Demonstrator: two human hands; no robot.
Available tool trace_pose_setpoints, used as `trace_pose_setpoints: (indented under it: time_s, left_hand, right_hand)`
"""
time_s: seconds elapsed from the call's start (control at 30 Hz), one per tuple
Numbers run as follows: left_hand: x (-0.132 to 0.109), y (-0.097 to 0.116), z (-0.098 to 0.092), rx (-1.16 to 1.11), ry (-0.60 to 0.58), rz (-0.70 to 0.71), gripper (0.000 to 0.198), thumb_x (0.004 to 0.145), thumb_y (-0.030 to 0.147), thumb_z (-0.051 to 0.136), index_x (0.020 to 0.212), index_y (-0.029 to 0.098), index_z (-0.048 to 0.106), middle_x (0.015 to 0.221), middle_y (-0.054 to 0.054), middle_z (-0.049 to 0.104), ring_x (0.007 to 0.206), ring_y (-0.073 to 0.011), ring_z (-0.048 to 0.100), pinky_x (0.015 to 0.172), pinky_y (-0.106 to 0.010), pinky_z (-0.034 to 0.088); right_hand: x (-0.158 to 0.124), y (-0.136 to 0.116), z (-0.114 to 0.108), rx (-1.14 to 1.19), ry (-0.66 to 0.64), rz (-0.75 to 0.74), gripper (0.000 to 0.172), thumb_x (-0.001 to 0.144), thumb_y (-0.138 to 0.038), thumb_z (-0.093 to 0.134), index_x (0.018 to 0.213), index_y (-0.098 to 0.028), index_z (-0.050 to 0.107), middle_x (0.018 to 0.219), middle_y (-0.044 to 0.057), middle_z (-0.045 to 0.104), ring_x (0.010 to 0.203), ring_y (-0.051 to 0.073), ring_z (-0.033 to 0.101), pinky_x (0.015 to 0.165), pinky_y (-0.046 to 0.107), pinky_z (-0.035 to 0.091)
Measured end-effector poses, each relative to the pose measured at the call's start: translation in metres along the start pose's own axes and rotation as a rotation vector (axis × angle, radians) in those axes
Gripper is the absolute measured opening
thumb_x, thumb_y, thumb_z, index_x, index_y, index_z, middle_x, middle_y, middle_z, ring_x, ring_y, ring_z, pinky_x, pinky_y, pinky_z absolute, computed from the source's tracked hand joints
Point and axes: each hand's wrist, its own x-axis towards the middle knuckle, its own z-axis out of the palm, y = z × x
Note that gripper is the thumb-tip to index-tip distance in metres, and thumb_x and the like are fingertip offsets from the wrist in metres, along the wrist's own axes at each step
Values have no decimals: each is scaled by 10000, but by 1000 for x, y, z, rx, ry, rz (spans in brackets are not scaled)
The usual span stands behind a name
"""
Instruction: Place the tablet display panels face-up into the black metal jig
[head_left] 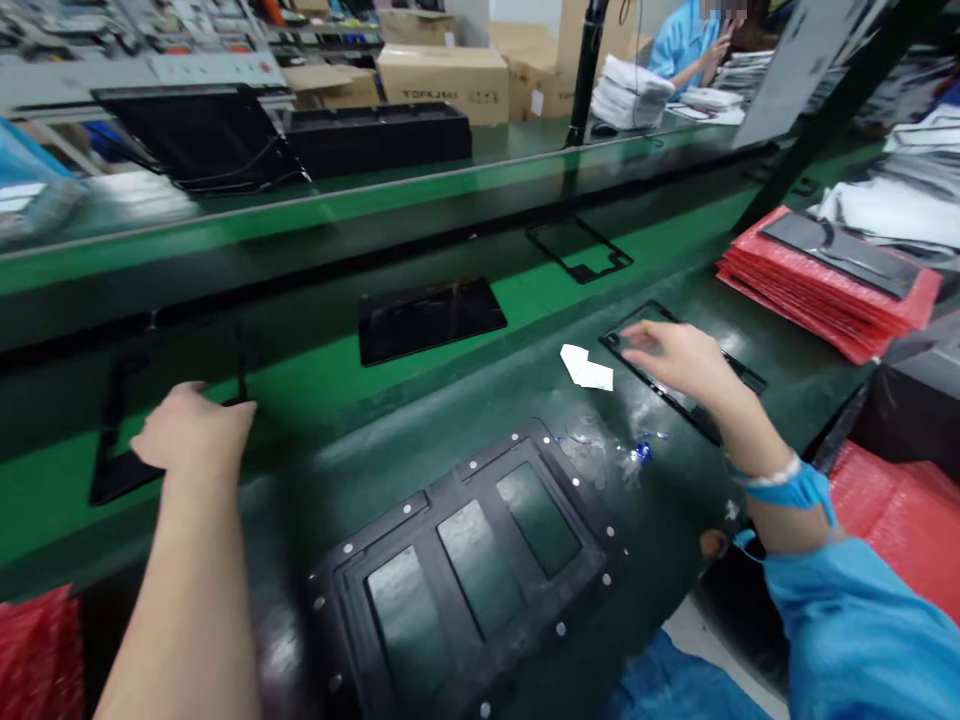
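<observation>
— Hands (pixel 196 432) first: what is the left one doing?

— It is resting on the near end of a black frame (pixel 120 440) lying on the green belt (pixel 315 375), well to the left of the fixture (pixel 465 570). The fingers are curling down over the frame's edge; whether they are actually pinching it, I cannot tell from here.

— And the right hand (pixel 679 358)?

— It is reaching out beyond the fixture and to its right, palm down, fingers loosely spread and lying on a second black frame (pixel 739 370). It is touching, not clamping. A blue strap (pixel 791 487) is sitting on that wrist, with a blue sleeve (pixel 862 620) behind it.

— What is lying between them?

— The fixture itself, a black plate with three windows, sitting closest to the person. Just beyond its right corner a white scrap (pixel 587 368) is lying beside the right hand.

— Anything farther out?

— Straight beyond the fixture, a dark panel (pixel 429 317) is riding on the belt, and another thin frame (pixel 579 250) is lying farther off to the right. Far right of the fixture, red bags (pixel 810 290) are stacked up. Way beyond, another person in blue (pixel 684 40) is sitting by paper stacks (pixel 630 92).
</observation>
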Motion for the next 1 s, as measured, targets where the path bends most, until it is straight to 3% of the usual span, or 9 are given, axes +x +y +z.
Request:
trace_pose_setpoints:
  time_s: [0.13, 0.23, 0.37, 0.5, 0.67, 0.77, 0.87, 0.97, 1.0]
  left_hand:
    - [-11, 32, 8, -24, 299, -98, 448, 591, 646, 536, 675, 206, 518, 627, -15, 632, 1222, -458, 541, 810, -593, 387]
    - [-22, 72, 26, -79, 335, -58, 535, 610, 524, 591, 1037, 209, 662, 882, -27, 715, 1053, -352, 653, 878, -524, 466]
    - [-55, 145, 59, -103, 231, 152, 579, 667, 291, 672, 1239, 214, 637, 1055, -61, 703, 973, -232, 659, 903, -381, 529]
    - [-95, 209, 98, 134, 13, 408, 526, 788, 131, 623, 1311, 117, 563, 1154, -155, 652, 1101, -288, 609, 980, -441, 495]
    - [-126, 251, 161, 196, -131, 478, 407, 762, 48, 625, 1169, 64, 619, 1090, -223, 664, 1076, -329, 631, 893, -440, 530]
    - [-141, 264, 186, 178, -175, 523, 338, 831, 100, 578, 1166, 105, 620, 1119, -214, 675, 1095, -294, 645, 892, -397, 529]
    - [-162, 254, 171, 172, -157, 517, 461, 872, 182, 606, 1323, 114, 538, 1338, -228, 587, 1267, -299, 554, 1021, -396, 478]
    - [-198, 206, 103, 199, -31, 460, 542, 898, 218, 588, 1418, 135, 456, 1523, -186, 426, 1423, -293, 382, 1156, -439, 357]
    - [-213, 184, 71, 194, 110, 471, 502, 911, 249, 566, 1398, 153, 488, 1509, -164, 453, 1419, -279, 391, 1164, -445, 345]
  right_hand:
    - [-70, 56, 4, -345, -6, 43, 421, 814, -318, 653, 1219, -202, 649, 1118, 125, 723, 1053, 322, 646, 806, 401, 493]
    - [-90, 71, 16, -395, -62, 42, 420, 811, -229, 609, 1228, -186, 644, 1129, 143, 716, 1050, 319, 645, 850, 416, 483]
    - [-90, 73, 21, -348, -42, 61, 472, 773, -135, 572, 1238, -160, 652, 1066, 153, 725, 1040, 313, 651, 874, 395, 470]
    - [-85, 87, 14, -263, 6, 157, 501, 720, -198, 625, 1218, -169, 668, 961, 134, 741, 935, 325, 686, 775, 387, 501]
    - [-95, 121, -8, -145, 94, 294, 329, 721, -277, 628, 1032, -203, 705, 852, 77, 747, 819, 280, 711, 683, 358, 529]
    - [-111, 126, -21, 16, 193, 264, 324, 731, -328, 629, 1027, -203, 667, 877, 74, 744, 833, 251, 714, 721, 358, 554]
    - [-130, 105, -26, 271, 277, 69, 346, 714, -376, 660, 1023, -221, 649, 943, 81, 735, 889, 265, 705, 805, 402, 559]
    - [-148, 64, -20, 323, 188, -230, 319, 759, -356, 646, 1060, -250, 652, 1057, 80, 719, 983, 280, 681, 887, 434, 535]
    - [-152, 48, -17, 322, 133, -339, 300, 783, -326, 628, 1074, -257, 648, 1093, 79, 711, 1022, 280, 669, 908, 437, 526]
